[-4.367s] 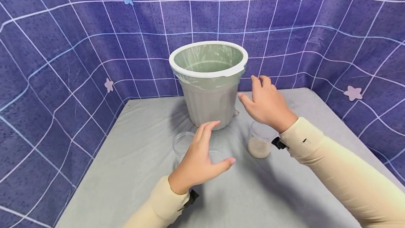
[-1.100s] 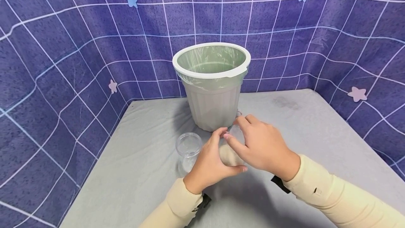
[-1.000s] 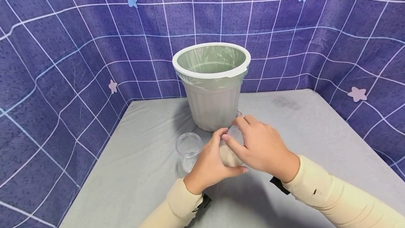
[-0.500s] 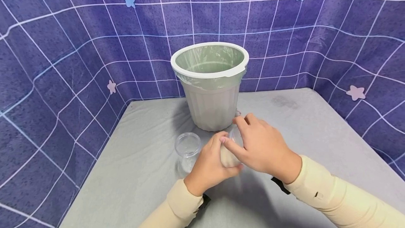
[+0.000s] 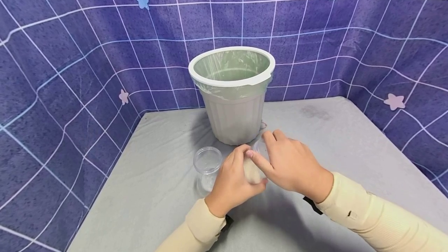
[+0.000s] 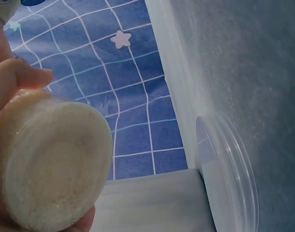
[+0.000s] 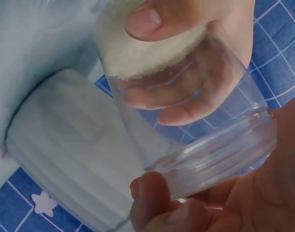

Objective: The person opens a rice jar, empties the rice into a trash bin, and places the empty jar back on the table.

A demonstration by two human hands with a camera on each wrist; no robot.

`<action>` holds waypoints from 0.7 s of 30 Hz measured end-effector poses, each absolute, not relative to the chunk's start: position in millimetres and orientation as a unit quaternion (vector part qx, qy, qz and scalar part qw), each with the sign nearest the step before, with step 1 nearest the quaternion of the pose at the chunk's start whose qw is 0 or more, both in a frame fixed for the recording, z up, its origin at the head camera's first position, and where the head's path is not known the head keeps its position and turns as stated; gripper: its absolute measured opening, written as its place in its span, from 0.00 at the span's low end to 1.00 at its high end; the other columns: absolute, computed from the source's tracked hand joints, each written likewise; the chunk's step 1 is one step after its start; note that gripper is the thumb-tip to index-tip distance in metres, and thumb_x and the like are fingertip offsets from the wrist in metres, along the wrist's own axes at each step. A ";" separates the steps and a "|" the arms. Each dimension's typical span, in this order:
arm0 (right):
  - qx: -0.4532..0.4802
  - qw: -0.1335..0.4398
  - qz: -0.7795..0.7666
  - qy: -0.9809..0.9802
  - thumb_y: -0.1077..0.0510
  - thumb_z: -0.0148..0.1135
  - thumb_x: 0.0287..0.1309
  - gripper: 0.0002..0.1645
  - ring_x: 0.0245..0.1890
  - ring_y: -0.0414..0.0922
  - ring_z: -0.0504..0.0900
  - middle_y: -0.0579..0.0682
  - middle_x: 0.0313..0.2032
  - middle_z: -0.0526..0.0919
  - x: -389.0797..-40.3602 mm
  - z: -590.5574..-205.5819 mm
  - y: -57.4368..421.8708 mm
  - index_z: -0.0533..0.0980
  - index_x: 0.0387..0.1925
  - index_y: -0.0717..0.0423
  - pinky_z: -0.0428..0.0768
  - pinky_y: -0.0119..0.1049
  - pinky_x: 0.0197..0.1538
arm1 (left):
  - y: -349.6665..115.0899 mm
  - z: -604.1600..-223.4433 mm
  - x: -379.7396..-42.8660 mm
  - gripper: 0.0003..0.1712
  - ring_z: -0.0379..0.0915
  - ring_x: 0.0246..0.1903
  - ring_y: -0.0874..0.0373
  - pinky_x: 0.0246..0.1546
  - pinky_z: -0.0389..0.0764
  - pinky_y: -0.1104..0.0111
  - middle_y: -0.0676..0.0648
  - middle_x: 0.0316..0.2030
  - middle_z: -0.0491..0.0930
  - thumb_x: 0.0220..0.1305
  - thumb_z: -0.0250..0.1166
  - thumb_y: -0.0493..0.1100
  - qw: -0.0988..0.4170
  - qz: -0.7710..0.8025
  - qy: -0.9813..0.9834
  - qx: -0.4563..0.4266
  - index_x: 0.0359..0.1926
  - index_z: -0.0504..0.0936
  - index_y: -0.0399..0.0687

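A clear plastic jar (image 5: 252,172) partly filled with white, rice-like grains is held tilted in front of the bin. My left hand (image 5: 232,184) grips its body, thumb on the near side. Its grain-covered base (image 6: 58,166) faces the left wrist camera. My right hand (image 5: 294,162) curls its fingers and thumb round the clear ridged lid (image 7: 220,154), which sits on the jar's mouth. Through the wall in the right wrist view, the grains (image 7: 152,55) lie toward the base. A second clear jar (image 5: 208,161) stands on the table left of my left hand.
A grey waste bin (image 5: 236,118) with a white rim and a clear liner stands just behind the hands. Grey cloth (image 5: 150,174) covers the table. A blue grid-patterned curtain (image 5: 168,22) surrounds the back and sides.
Some seconds ago both hands were apart and the grain jar stood on the table at right. Now it is between both hands, nearer the middle. Over the last second its tilt has shifted slightly.
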State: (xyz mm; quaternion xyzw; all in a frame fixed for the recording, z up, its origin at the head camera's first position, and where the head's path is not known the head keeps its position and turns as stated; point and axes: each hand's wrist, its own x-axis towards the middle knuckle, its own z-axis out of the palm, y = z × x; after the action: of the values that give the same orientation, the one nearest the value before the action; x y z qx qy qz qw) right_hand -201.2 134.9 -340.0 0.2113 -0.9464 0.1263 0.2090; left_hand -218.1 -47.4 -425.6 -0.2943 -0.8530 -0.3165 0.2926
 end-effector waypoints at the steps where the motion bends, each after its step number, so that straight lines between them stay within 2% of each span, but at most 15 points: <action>1: 0.216 0.214 0.128 -0.944 0.27 0.47 0.71 0.32 0.16 0.43 0.65 0.46 0.26 0.68 -201.4 -340.3 135.2 0.70 0.37 0.51 0.67 0.37 0.21 | -47.2 -425.8 -218.4 0.50 0.79 0.42 0.57 0.45 0.83 0.63 0.51 0.46 0.79 0.37 0.82 0.54 0.294 -0.318 -0.852 -0.294 0.61 0.70 0.43; 9: 0.250 0.227 0.131 -0.932 0.31 0.49 0.72 0.28 0.17 0.40 0.64 0.44 0.25 0.67 -202.5 -344.4 139.1 0.69 0.34 0.50 0.67 0.35 0.21 | -47.9 -427.4 -218.5 0.48 0.78 0.37 0.60 0.38 0.82 0.68 0.52 0.42 0.80 0.35 0.82 0.55 0.273 -0.327 -0.854 -0.299 0.58 0.71 0.45; 13: 0.273 0.242 0.122 -0.923 0.32 0.52 0.71 0.27 0.19 0.39 0.65 0.43 0.27 0.68 -203.6 -344.9 141.6 0.71 0.37 0.51 0.68 0.35 0.23 | -50.3 -423.3 -216.6 0.49 0.77 0.36 0.64 0.37 0.81 0.71 0.55 0.42 0.80 0.36 0.82 0.56 0.198 -0.359 -0.863 -0.294 0.60 0.71 0.50; 17: 0.306 0.251 0.111 -0.912 0.33 0.53 0.70 0.27 0.23 0.39 0.67 0.42 0.31 0.70 -204.4 -343.1 143.5 0.74 0.46 0.52 0.70 0.35 0.25 | -54.4 -418.2 -214.4 0.49 0.78 0.35 0.66 0.37 0.80 0.73 0.59 0.41 0.80 0.38 0.83 0.56 0.119 -0.414 -0.854 -0.292 0.62 0.70 0.58; 21: 0.340 0.256 0.100 -0.899 0.34 0.52 0.70 0.27 0.25 0.39 0.68 0.42 0.34 0.71 -204.6 -339.4 146.9 0.74 0.51 0.52 0.71 0.35 0.26 | -57.1 -415.3 -214.7 0.48 0.79 0.33 0.66 0.35 0.82 0.71 0.62 0.39 0.80 0.39 0.84 0.54 0.074 -0.446 -0.838 -0.306 0.62 0.70 0.62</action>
State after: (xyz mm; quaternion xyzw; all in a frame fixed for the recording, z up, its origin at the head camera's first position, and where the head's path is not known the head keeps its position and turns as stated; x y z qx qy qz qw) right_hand -204.6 146.9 -339.4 0.3402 -0.8994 0.1005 0.2556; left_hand -214.7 -57.1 -415.3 -0.3055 -0.8378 -0.4465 0.0742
